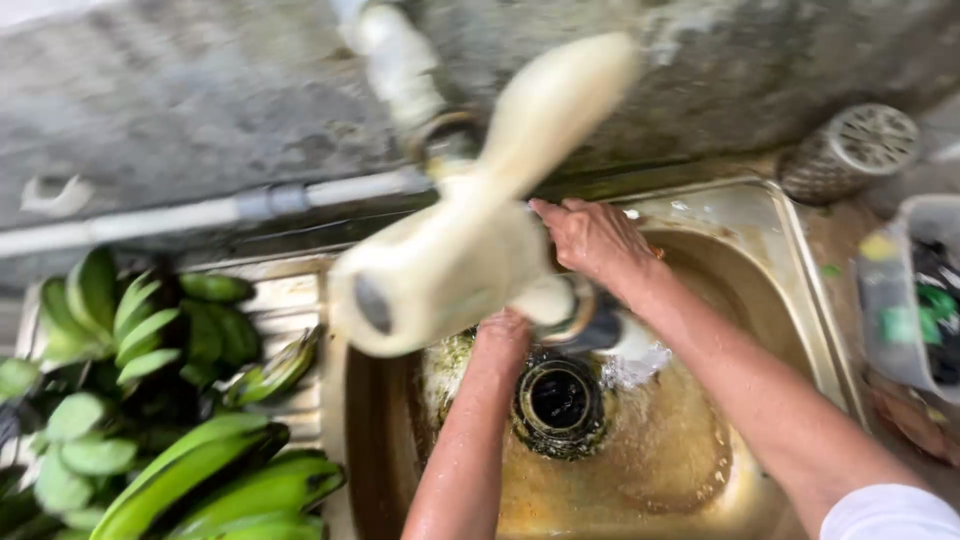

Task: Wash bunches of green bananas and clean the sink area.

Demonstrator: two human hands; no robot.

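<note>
**Two hands at work under a cream tap, over a wet steel sink**

A rough grey concrete wall (180,90) backs the scene, with a pale pipe (200,212) running along its foot. Below it sits a steel sink (800,300), its basin wet and brown-stained, the dark drain (558,400) near the middle. On the drainboard to the left lies a heap of green bananas (170,420) — several bunches, piled together. At the right edge stands a grey plastic container (915,300), and behind it, on the ledge, a round perforated metal strainer (850,150).

A large cream tap (470,240) with a long lever handle juts out from the wall over the basin, blurred and close to the camera, hiding part of both hands.

The right arm comes in from the lower right, white sleeve at the corner, forearm stretched up and leftward; the right hand (595,240) is bent at the wrist, fingers curled down beside the tap's spout. The left arm rises straight from the bottom edge, and the left hand (505,335) disappears beneath the tap body — whether its fingers are closed on anything cannot be told.

Between the hands, just above the drain, is a small dark object with a metal ring (590,320), water splashing beside it. The right hand's fingers look wrapped over it, though the hold is partly hidden.
</note>
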